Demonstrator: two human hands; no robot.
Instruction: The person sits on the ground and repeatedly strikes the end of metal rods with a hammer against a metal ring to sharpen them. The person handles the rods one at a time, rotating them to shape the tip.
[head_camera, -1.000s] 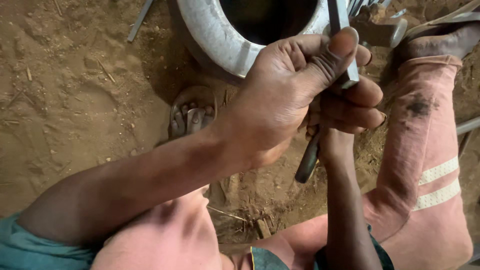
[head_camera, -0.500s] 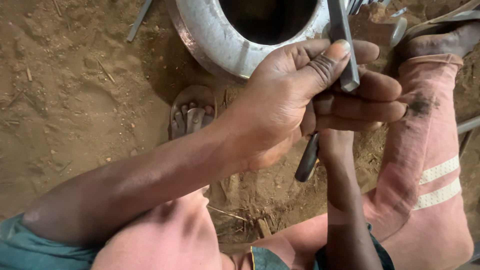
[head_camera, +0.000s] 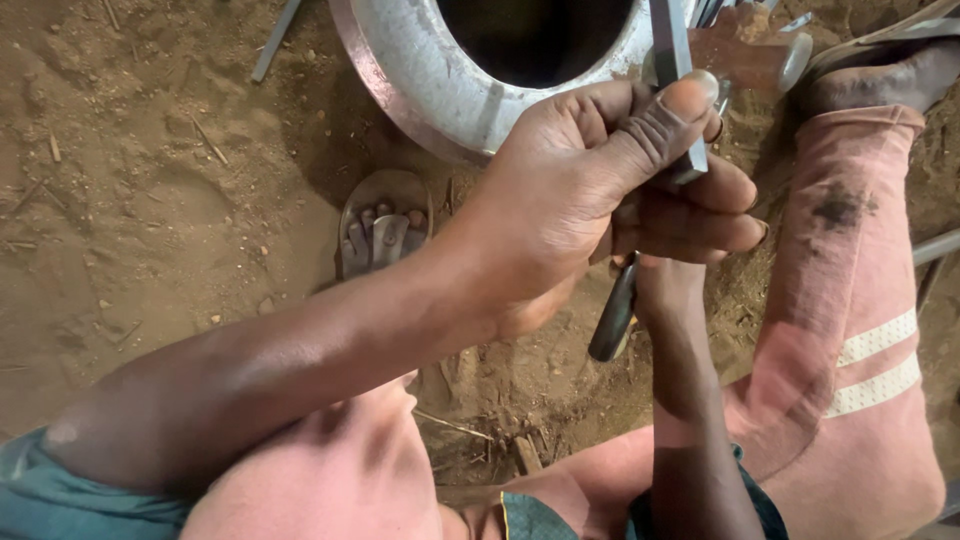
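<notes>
Item: flat grey steel bar (head_camera: 672, 60), clamped by my left hand (head_camera: 590, 190) over my right hand (head_camera: 665, 290) gripping a dark handle (head_camera: 612, 320), just below the white metal ring (head_camera: 440, 80); risk, slipping onto fingers.

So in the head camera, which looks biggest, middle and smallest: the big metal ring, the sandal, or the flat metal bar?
1. Metal ring, though partly cut off.
2. Sandal.
3. Flat metal bar, but it's closer to the camera and partly hidden by the left hand, so unsure.

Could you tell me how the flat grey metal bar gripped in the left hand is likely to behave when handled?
The flat grey metal bar looks stiff: it stands straight out of the left hand with no sag. Its flat faces suggest it would not roll if laid down. It seems fairly heavy for its width, being solid metal, though its full length is out of view.
</notes>
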